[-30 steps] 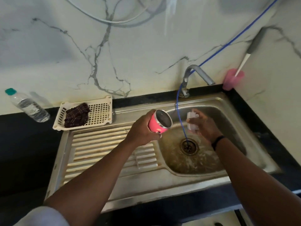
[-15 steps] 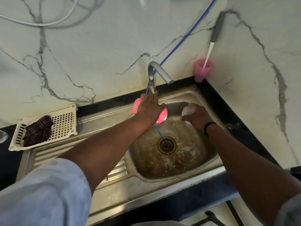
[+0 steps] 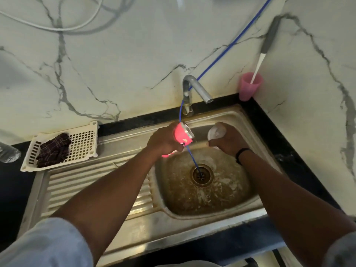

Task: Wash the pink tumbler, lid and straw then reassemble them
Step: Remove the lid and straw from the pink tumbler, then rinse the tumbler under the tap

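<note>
The left hand (image 3: 165,141) is gripping the pink tumbler (image 3: 183,134), fingers curled round its body, and is tilting it so the open steel mouth is facing right toward the tap (image 3: 196,87), probably to take rinse water. The right hand (image 3: 227,139) is holding the pale lid (image 3: 216,132) closed in its fingers over the sink (image 3: 256,135) basin, keeping drips inside. A blue hose (image 3: 192,157) is running down into the drain. The straw is not identifiable
</note>
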